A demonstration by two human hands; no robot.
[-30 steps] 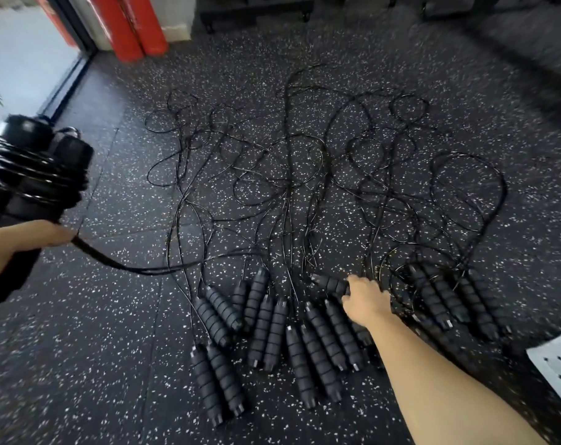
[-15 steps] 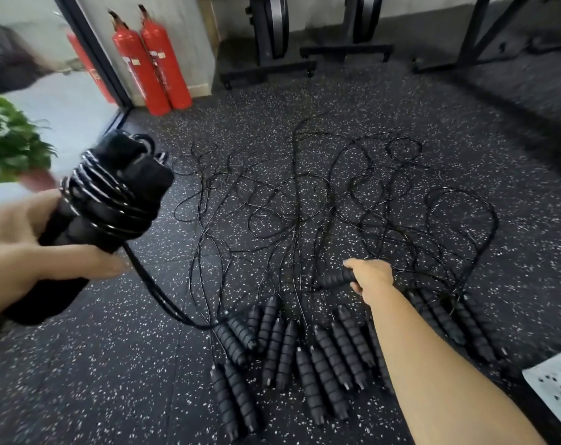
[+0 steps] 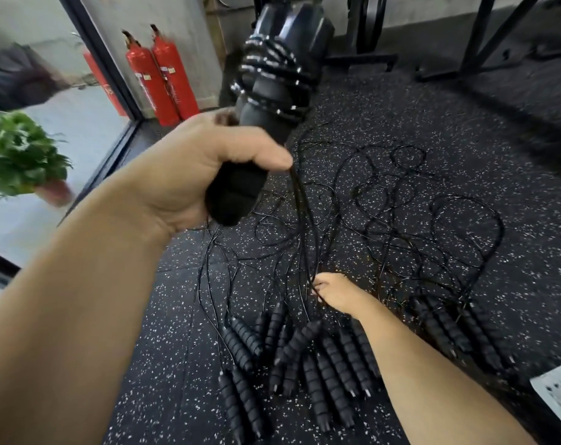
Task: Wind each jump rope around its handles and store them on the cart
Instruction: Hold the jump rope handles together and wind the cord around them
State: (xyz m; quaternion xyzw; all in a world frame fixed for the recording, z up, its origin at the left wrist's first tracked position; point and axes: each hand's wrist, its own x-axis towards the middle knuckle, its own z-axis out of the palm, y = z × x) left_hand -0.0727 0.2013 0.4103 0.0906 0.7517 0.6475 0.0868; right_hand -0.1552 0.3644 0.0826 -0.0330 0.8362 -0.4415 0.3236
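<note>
The left hand (image 3: 189, 175) grips a pair of black foam handles (image 3: 266, 101) partly wound with black cord, raised above the speckled rubber floor (image 3: 465, 149). The right hand (image 3: 337, 292) pinches the cord (image 3: 300, 200) running down from them, above a row of loose handles (image 3: 324, 358) and tangled ropes (image 3: 433, 220). Two red fire extinguishers (image 3: 160, 75) stand by the wall.

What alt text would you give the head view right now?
A person's left hand holds up a pair of jump rope handles partly wound with black cord, while the right hand pinches the trailing cord low over a speckled gym floor. Unwound ropes and foam handles lie below.
</note>
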